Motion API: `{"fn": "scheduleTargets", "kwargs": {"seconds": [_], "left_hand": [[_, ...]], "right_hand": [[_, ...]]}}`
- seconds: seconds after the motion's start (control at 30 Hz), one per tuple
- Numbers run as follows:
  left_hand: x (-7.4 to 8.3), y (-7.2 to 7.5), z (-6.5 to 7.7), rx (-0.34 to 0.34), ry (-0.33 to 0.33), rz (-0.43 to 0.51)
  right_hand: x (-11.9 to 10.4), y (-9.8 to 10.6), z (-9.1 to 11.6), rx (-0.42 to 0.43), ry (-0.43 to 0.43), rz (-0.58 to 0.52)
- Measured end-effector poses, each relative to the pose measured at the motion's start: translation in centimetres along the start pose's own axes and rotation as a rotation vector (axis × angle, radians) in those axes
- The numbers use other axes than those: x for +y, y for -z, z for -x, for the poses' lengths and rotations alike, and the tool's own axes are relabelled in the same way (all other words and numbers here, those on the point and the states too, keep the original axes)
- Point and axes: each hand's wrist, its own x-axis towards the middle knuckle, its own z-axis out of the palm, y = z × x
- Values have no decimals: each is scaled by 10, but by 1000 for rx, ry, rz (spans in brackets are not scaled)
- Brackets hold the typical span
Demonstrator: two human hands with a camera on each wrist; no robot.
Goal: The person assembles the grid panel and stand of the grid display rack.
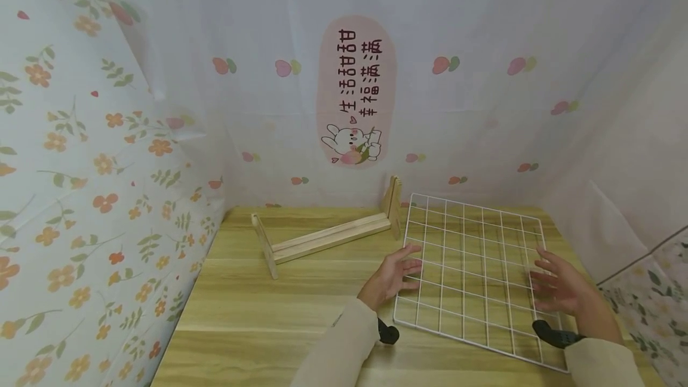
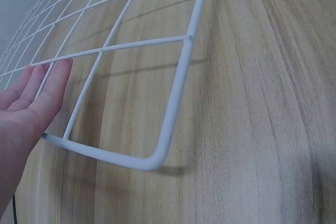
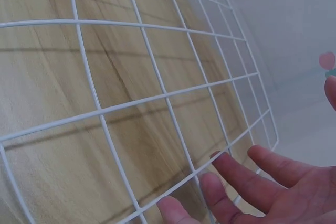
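A white wire grid panel (image 1: 463, 273) lies at a slant over the right part of the wooden table, and in the left wrist view its wire rim (image 2: 178, 82) casts a shadow on the wood. My left hand (image 1: 391, 276) is at the panel's left edge; its nearly straight fingers (image 2: 52, 85) touch the wires. At the opposite edge is my right hand (image 1: 564, 288), fingers spread and relaxed against or just under the outer wires. Its thumb (image 3: 332, 93) stands apart from the panel. Whether the panel rests partly on the table cannot be told.
A pale wooden stand (image 1: 330, 239) with two upright end pieces sits at the back left of the table (image 1: 258, 327), its right end close to the panel's far left corner. Printed cloth (image 1: 258, 118) hangs behind the table, and floral cloth (image 1: 107, 226) closes off the left side.
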Motion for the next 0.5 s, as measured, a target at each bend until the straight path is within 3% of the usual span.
{"fn": "scheduleTargets", "kwargs": {"seconds": [0.5], "left_hand": [[1,-4,0,44,-45,-15]], "right_hand": [[-3,7,1,-12,76,-8]]}}
